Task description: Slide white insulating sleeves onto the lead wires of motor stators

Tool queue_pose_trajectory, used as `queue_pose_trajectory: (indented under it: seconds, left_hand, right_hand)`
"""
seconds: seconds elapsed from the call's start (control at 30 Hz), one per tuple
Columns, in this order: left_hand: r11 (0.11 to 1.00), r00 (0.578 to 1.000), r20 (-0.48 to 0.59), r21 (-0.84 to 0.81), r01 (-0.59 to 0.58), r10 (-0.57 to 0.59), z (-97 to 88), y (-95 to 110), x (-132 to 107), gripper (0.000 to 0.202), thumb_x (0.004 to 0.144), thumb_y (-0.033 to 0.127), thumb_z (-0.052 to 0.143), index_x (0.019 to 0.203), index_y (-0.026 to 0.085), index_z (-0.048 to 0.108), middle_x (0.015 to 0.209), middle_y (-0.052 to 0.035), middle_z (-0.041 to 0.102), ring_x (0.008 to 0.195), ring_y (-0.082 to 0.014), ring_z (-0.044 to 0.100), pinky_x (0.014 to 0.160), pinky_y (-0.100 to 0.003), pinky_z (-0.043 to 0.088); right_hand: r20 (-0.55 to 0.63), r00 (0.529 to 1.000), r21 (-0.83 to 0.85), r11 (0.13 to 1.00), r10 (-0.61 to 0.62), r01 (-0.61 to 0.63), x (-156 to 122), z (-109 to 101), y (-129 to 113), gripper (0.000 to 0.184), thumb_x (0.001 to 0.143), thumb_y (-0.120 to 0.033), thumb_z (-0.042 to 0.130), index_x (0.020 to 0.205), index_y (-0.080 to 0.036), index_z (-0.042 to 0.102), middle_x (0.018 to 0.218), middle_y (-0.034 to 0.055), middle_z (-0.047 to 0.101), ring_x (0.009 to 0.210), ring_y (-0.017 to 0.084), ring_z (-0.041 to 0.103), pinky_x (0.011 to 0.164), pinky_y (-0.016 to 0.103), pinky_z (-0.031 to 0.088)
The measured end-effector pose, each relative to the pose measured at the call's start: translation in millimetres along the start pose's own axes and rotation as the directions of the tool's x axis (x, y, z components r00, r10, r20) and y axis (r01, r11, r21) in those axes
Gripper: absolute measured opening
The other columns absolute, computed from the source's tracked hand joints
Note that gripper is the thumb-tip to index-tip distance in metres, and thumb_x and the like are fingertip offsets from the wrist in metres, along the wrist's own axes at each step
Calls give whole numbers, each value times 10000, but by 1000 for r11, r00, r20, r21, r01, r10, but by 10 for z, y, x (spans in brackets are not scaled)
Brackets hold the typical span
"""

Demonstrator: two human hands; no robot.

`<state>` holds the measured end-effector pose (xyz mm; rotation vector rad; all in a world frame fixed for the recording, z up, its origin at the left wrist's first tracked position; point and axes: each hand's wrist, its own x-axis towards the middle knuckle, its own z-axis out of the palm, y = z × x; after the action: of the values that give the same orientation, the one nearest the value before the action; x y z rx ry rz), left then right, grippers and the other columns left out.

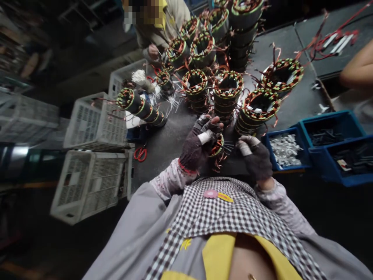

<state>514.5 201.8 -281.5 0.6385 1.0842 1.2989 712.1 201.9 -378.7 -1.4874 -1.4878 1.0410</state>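
Note:
A small motor stator [216, 149] with copper windings sits at the table's front edge, partly covered by my left hand. Several thin dark tubes [229, 146] stick out from its right side, and copper wire ends hang at its front. My left hand [196, 144], in a dark fingerless glove with white tape on a finger, is over the stator's left side with its fingers curled; what they grip is hidden. To the right of the stator, my right hand [258, 155], gloved and taped likewise, has thumb and fingers drawn together. Anything between them is too small to make out.
Stacks of wound stators [229, 91] stand behind my hands. On the right are a blue bin of white pieces [285, 149] and blue bins of dark parts [346, 155]. Red scissors [140, 153] and white crates [87, 179] are left. Another person's hand [153, 51] is across the table.

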Motion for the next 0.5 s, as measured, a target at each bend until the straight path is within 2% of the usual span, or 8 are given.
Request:
queue_pose_trajectory:
  seconds: [0.07, 0.17, 0.23, 0.33, 0.43, 0.5]
  left_hand:
    - [1000, 999, 29, -6, -21, 21, 114, -44, 3, 531, 954, 274, 849, 1465, 319, 708, 1569, -55, 783, 1586, -326, 670, 1294, -527, 586]
    - [999, 997, 57, -3, -48, 48, 215, -137, 13, 537, 945, 261, 817, 1471, 301, 715, 1541, -55, 802, 1593, -323, 658, 1307, -516, 573]
    - [999, 996, 77, 8, -47, 47, 220, -186, 3, 548, 926, 247, 820, 1465, 280, 728, 1533, -70, 807, 1593, -330, 655, 1312, -498, 563]
    - [998, 994, 99, 32, -53, 49, 185, -206, -45, 544, 918, 246, 843, 1453, 267, 743, 1564, -88, 788, 1619, -339, 628, 1328, -474, 543]
    - [996, 997, 53, 74, -54, 50, 194, -170, -87, 542, 942, 260, 850, 1467, 328, 735, 1648, -37, 734, 1671, -351, 571, 1325, -497, 547]
    - [988, 999, 20, 152, 29, -32, 245, -147, -85, 540, 981, 297, 843, 1499, 395, 723, 1656, 11, 726, 1710, -353, 520, 1302, -521, 566]
  right_hand:
    - [37, 991, 103, 987, -130, 126, -108, 8, -342, 470, 1079, -569, 751, 1450, -284, 790, 1352, 115, 860, 1213, 372, 835, 1073, 556, 712]
    - [20, 965, 72, 963, -262, 260, -92, 104, -642, 414, 1081, -467, 747, 1451, -290, 804, 1363, 113, 861, 1285, 371, 819, 1143, 548, 693]
    - [9, 960, 7, 960, -280, 280, -47, 135, -656, 368, 1104, -385, 686, 1425, -281, 832, 1371, 120, 858, 1335, 371, 799, 1211, 553, 659]
    - [43, 960, -30, 960, -278, 279, -46, 101, -549, 384, 1097, -328, 677, 1434, -270, 850, 1393, 123, 846, 1389, 388, 770, 1264, 566, 622]
    - [71, 945, 39, 948, -318, 316, -74, 65, -508, 367, 1092, -302, 676, 1403, -261, 866, 1404, 121, 841, 1395, 386, 766, 1297, 571, 598]
    - [59, 931, 92, 930, -361, 355, -62, 74, -547, 352, 1090, -296, 675, 1374, -236, 873, 1408, 127, 843, 1390, 379, 769, 1303, 577, 597]
